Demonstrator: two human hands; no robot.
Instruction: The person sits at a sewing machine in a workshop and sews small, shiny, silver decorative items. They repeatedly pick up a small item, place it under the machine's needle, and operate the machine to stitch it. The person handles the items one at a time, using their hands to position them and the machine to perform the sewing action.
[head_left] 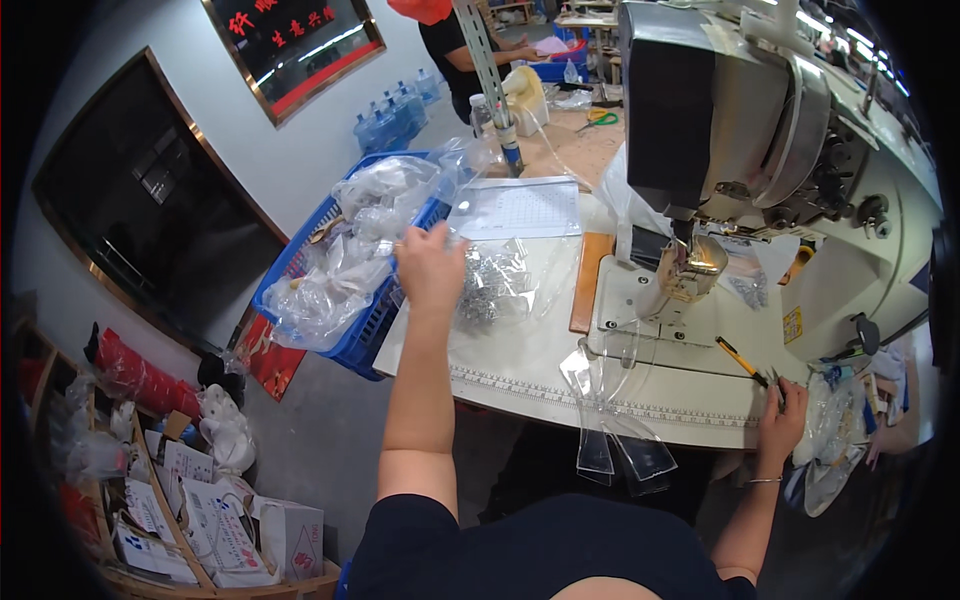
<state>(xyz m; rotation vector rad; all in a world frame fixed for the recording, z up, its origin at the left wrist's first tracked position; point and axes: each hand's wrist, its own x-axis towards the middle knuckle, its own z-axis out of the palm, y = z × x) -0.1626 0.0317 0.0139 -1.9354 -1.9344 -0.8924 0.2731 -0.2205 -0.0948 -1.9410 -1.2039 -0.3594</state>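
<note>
My left hand [430, 268] reaches over the left end of the table, fingers apart, between a blue basket and a clear plastic bag of small shiny pieces [490, 285]. No object shows in its grasp. At the right front edge, my right hand [783, 418] curls round what look like small dark thread snips, their tips pointing away from me. A yellow-and-black pen-like tool [741, 360] lies just beyond those fingers. Strips of clear plastic [604, 400] hang over the front edge, below the needle area of the sewing machine [690, 120].
The blue basket [375, 345] at left is heaped with clear plastic bags [335, 280]. A printed sheet [520, 208] and a brown wooden strip [592, 283] lie on the table [690, 405]. Farther back, another person [465, 50] stands by a bench with green-handled scissors [602, 118].
</note>
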